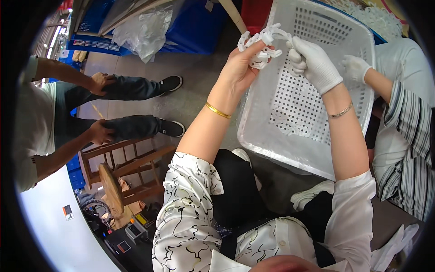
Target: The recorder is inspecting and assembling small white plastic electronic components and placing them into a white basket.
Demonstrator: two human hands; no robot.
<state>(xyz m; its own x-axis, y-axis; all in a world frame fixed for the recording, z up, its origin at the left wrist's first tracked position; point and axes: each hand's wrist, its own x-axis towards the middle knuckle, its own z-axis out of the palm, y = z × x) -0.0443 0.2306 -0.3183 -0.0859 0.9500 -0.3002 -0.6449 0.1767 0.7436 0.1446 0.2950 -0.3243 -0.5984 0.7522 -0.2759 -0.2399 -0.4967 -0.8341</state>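
My left hand (pixel 241 67) is bare and closed around a bunch of small white plastic pieces (pixel 267 40) with clip-like ends and small holes. My right hand (pixel 317 63), in a white knitted glove, is raised beside it. Its thumb and finger are closed on the tip of a curved white strip (pixel 283 34) that runs from the bunch. Both hands are above the far left part of a large white perforated plastic crate (pixel 253 129). The exact shape of the pieces inside my left palm is hidden by the fingers.
At the right, a co-worker's gloved hand (pixel 356 69) reaches over the crate's edge. More white plastic pieces (pixel 362 16) are heaped beyond it. A blue bin (pixel 195 29) with clear plastic film (pixel 144 34) stands far left. A person sits at left near a wooden stool (pixel 111 188).
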